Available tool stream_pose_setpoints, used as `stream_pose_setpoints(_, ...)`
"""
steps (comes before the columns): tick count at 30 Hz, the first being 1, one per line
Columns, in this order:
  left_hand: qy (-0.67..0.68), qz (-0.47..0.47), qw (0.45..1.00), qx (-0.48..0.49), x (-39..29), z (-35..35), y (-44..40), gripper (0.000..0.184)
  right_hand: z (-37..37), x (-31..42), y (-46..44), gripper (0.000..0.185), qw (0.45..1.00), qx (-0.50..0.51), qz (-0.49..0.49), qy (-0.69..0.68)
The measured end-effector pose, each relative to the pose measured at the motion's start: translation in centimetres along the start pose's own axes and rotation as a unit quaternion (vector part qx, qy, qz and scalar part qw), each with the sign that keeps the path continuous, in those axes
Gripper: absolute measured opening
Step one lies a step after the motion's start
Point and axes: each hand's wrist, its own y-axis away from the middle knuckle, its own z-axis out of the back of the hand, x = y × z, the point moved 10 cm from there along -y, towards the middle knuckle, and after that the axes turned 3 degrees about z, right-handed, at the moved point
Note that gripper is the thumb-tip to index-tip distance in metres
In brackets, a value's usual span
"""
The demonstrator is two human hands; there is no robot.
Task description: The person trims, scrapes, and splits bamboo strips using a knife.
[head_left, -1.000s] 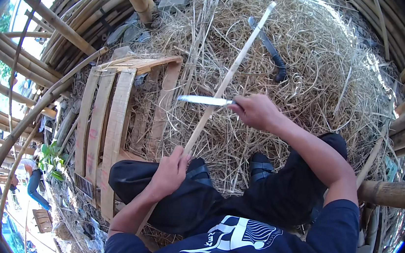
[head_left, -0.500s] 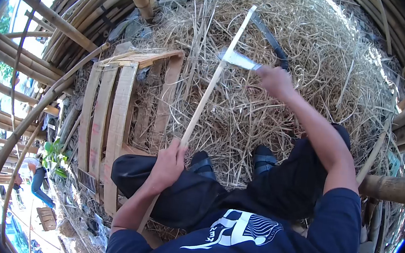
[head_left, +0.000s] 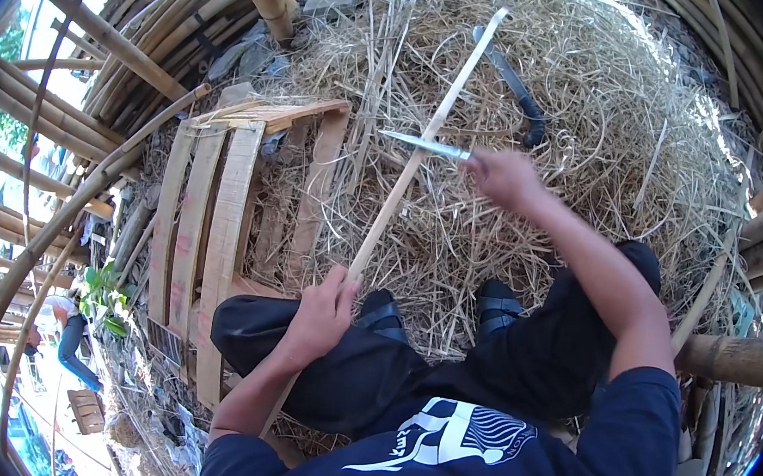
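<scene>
The right hand [head_left: 500, 176] is closed around a knife [head_left: 424, 144]; the left hand [head_left: 320, 311] grips a stick [head_left: 391, 207] right of the crate [head_left: 237, 181]. Since half a second ago the blade has slipped nearer the left hand, apparently mid-stroke. The stick looks long, pale, slim.

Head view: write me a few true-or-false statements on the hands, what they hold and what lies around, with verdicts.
1. The right hand holds a knife. True.
2. The left hand is empty. False: it grips a pale strip.
3. The knife crosses the pale strip. True.
4. The slatted crate is on the picture's right side. False: it is on the left.
5. A dark-handled blade lies on the shavings. True.
</scene>
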Motion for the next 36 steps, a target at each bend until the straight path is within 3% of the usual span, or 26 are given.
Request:
stream_pose_setpoints(1, -0.002, -0.014, 1.000, 0.000, 0.3, 0.0, 0.1, 0.017, 0.9, -3.3, -1.2, 0.029, 0.998, -0.022, -0.043, 0.036)
stream_pose_setpoints(2, -0.001, -0.031, 1.000, -0.005, 0.2, -0.1, 0.1, 0.016, 1.3, -8.5, -1.3, 0.039, 0.982, -0.093, -0.150, -0.067)
stream_pose_setpoints(3, -0.001, -0.035, 0.999, -0.007, 0.0, 0.0, 0.2, 0.016, 1.4, -12.9, -1.5, 0.048, 0.961, -0.093, -0.238, -0.108)
stream_pose_setpoints(4, 0.010, -0.020, 1.000, 0.002, 0.3, 0.0, 0.4, 0.016, 3.5, -13.4, -0.8, 0.056, 0.956, -0.122, -0.256, -0.069)
stream_pose_setpoints(5, 0.021, -0.002, 1.000, 0.011, 0.6, 0.1, 0.6, 0.017, 5.1, -12.6, -0.3, 0.055, 0.961, -0.153, -0.229, -0.041)
stream_pose_setpoints(7, 0.021, -0.019, 1.000, 0.004, 0.0, 0.3, 0.3, 0.017, 5.0, -11.0, -0.1, 0.051, 0.944, -0.147, -0.246, -0.161)
stream_pose_setpoints(11, 0.041, 0.018, 0.999, 0.013, -0.1, 0.3, 0.2, 0.018, 3.2, -1.7, 0.4, 0.044, 0.987, -0.083, -0.027, -0.136)
stream_pose_setpoints(13, 0.040, 0.014, 0.999, 0.011, 0.1, 0.2, -0.3, 0.018, 1.7, 2.1, 1.1, 0.045, 0.996, -0.022, 0.076, -0.051)
stream_pose_setpoints(14, 0.037, 0.019, 0.999, 0.019, 0.1, 0.1, -0.2, 0.017, 1.2, 2.4, 1.0, 0.048, 0.991, -0.048, 0.128, 0.012)
stream_pose_setpoints(15, 0.034, 0.017, 0.999, 0.020, 0.0, 0.2, -0.3, 0.017, 1.8, 1.7, 0.6, 0.048, 0.991, -0.051, 0.126, 0.011)
stream_pose_setpoints(17, 0.023, 0.030, 0.998, 0.043, 0.3, -0.3, -0.1, 0.018, 3.4, -2.7, -0.9, 0.050, 0.997, -0.069, -0.011, -0.008)
stream_pose_setpoints(22, 0.005, 0.011, 1.000, 0.028, 0.7, -0.6, -0.7, 0.018, 2.4, -2.5, -1.3, 0.055, 0.996, -0.070, -0.034, 0.034)
stream_pose_setpoints(27, 0.030, 0.018, 0.999, 0.032, 0.8, 0.0, -0.1, 0.018, 4.0, -0.9, -0.9, 0.053, 0.997, -0.068, -0.004, -0.046)
stream_pose_setpoints(29, 0.084, 0.046, 0.994, 0.055, 0.4, 0.1, 0.7, 0.020, 5.2, 0.6, -0.5, 0.042, 0.987, -0.140, 0.078, -0.031)
stream_pose_setpoints(31, 0.110, 0.054, 0.991, 0.060, 0.2, 0.6, 1.5, 0.019, 5.8, -1.2, -1.2, 0.046, 0.991, -0.104, 0.041, -0.067)
stream_pose_setpoints(33, 0.137, 0.061, 0.986, 0.066, 0.2, 0.7, 2.5, 0.019, 7.2, -5.6, -1.2, 0.051, 0.976, -0.111, -0.090, -0.164)
stream_pose_setpoints(34, 0.135, 0.059, 0.988, 0.055, 0.2, 1.0, 3.1, 0.018, 8.9, -6.1, -0.7, 0.046, 0.980, -0.095, -0.123, -0.123)
stream_pose_setpoints(36, 0.132, 0.054, 0.989, 0.043, -0.1, 1.5, 4.1, 0.018, 9.3, -5.3, -0.1, 0.045, 0.983, -0.091, -0.099, -0.125)
